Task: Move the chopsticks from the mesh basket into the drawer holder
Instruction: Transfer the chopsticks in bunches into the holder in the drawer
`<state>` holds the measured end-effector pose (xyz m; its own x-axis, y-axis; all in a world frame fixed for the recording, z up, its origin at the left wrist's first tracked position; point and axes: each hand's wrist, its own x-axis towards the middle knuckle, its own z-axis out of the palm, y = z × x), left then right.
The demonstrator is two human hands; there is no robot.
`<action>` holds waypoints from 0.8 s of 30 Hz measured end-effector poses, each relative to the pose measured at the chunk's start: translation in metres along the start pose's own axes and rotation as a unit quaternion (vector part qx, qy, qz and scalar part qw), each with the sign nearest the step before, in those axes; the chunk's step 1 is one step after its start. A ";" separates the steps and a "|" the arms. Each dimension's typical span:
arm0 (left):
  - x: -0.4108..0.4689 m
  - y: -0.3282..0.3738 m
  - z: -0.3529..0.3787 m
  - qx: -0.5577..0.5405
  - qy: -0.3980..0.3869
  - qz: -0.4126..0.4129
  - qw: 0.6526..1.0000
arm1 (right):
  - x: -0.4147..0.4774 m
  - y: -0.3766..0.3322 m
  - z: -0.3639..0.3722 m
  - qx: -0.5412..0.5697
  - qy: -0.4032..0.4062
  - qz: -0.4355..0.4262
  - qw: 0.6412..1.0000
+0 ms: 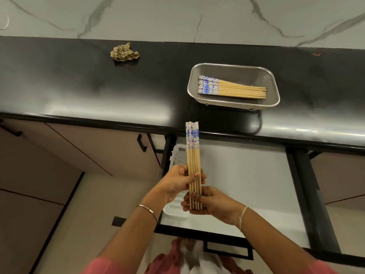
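A bundle of several wooden chopsticks (193, 153) with blue-and-white patterned tops stands upright over the open drawer. My left hand (177, 183) grips the bundle's middle from the left. My right hand (209, 204) grips its lower tips from the right. Under my hands lies the white drawer holder (175, 211), mostly hidden, at the drawer's left side. On the black counter, the mesh basket (274, 95) holds several more chopsticks (237, 89) lying flat, patterned ends to the left.
The open drawer (246, 184) has a white floor and black frame, with its handle (227, 252) near my body. A crumpled checked cloth (124, 52) lies on the counter's far left. Closed cabinet fronts are to the left.
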<state>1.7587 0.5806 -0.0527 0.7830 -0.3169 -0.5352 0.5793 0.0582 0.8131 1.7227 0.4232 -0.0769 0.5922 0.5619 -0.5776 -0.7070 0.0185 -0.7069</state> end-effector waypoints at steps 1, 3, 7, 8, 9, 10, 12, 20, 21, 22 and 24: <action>0.000 -0.007 -0.003 -0.004 0.006 -0.006 1.000 | 0.001 0.003 0.000 -0.017 -0.005 0.010 1.000; 0.001 -0.019 -0.008 -0.004 0.018 -0.019 1.000 | 0.003 0.008 -0.002 -0.068 0.005 0.025 0.997; 0.013 -0.037 -0.023 0.023 0.087 -0.046 0.995 | 0.012 0.023 -0.004 -0.146 0.194 -0.003 0.970; 0.017 -0.039 -0.027 0.037 0.106 -0.051 0.992 | 0.015 0.029 -0.007 -0.148 0.249 -0.022 0.957; 0.021 -0.040 -0.031 0.050 0.123 -0.055 0.990 | 0.018 0.034 -0.010 -0.146 0.288 -0.038 0.946; 0.026 -0.040 -0.034 0.064 0.136 -0.060 0.987 | 0.021 0.039 -0.013 -0.142 0.309 -0.047 0.939; 0.035 -0.042 -0.038 0.107 0.158 -0.074 0.979 | 0.028 0.044 -0.017 -0.143 0.313 -0.050 0.938; 0.071 -0.068 -0.041 0.209 0.179 -0.136 0.952 | 0.054 0.051 -0.012 -0.168 0.300 -0.034 0.939; 0.076 -0.071 -0.041 0.224 0.175 -0.146 0.948 | 0.055 0.051 -0.012 -0.167 0.302 -0.034 0.938; 0.079 -0.073 -0.041 0.243 0.168 -0.151 0.943 | 0.056 0.051 -0.012 -0.166 0.304 -0.034 0.937; 0.086 -0.080 -0.041 0.274 0.160 -0.162 0.934 | 0.057 0.050 -0.012 -0.168 0.304 -0.034 0.937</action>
<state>1.7890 0.5877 -0.1728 0.6654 0.0707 -0.7432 0.6632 -0.5131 0.5449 1.7257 0.4465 -0.1504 0.8150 -0.0088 -0.5793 -0.5580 -0.2813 -0.7807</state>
